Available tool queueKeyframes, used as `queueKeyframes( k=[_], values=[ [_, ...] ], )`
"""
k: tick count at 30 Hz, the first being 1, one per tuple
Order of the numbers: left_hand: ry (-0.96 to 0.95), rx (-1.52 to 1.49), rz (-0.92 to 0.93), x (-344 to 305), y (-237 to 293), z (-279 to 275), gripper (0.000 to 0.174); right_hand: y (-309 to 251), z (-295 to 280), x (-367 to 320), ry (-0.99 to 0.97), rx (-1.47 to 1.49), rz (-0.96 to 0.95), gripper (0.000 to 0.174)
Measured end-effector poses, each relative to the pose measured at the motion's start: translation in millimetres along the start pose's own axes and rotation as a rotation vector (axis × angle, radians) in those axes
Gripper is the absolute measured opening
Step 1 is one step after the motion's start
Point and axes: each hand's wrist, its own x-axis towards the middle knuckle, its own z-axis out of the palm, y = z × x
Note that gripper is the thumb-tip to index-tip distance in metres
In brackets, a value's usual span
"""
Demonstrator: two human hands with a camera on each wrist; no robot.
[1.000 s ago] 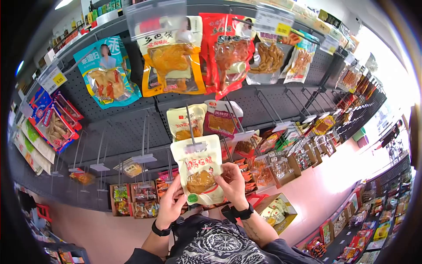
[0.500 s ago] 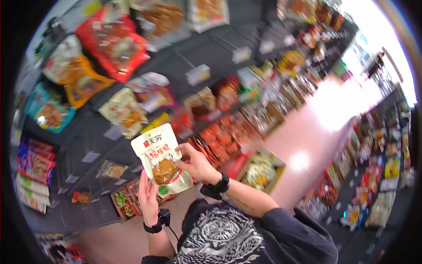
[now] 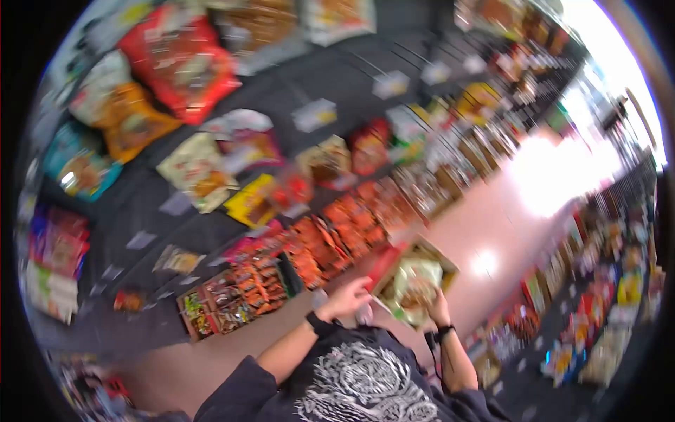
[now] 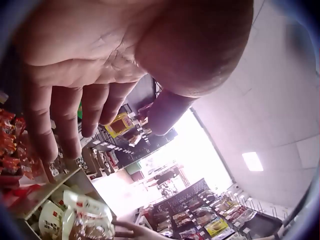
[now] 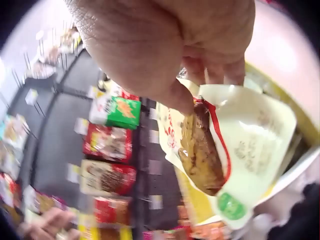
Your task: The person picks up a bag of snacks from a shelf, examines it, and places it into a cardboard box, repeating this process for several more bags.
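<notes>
My right hand (image 3: 439, 309) pinches a cream packet (image 3: 419, 276) with a brown meat piece showing through its window. In the right wrist view my right thumb and fingers (image 5: 175, 50) grip that packet (image 5: 202, 155) near its top. The packet is over an open carton (image 3: 450, 266) holding similar pale packets; the left wrist view shows the carton's rim (image 4: 52, 192) beside it. My left hand (image 3: 344, 301) holds nothing, its fingers extended near the carton's left side; the left wrist view shows its palm and spread thumb (image 4: 115, 60).
Boxes of orange-red snack packs (image 3: 309, 250) line the shelf bottom left of the carton. Packets, including a red one (image 3: 183, 67), hang from hooks above. Another stocked shelf (image 3: 598, 281) stands across the pink floor (image 3: 485, 239) on the right. The head view is blurred.
My left hand has let go of the packet and moved right. My right hand has carried the packet down and right to the carton. The head view turned rightward earlier.
</notes>
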Motion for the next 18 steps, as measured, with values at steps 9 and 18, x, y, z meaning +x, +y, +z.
queueKeyframes(
  k=[9, 18],
  values=[
    [0.666, -0.093, 0.029, -72.7, 11.7, -153.2, 0.044, -184.8, 89.5, 51.7, -0.348, -0.179, -0.385, 0.040],
    [1.265, 0.200, 0.183, -100.0, 57.4, -320.8, 0.068, -482.9, 237.4, 119.3, -0.390, 0.194, -0.740, 0.071]
  ],
)
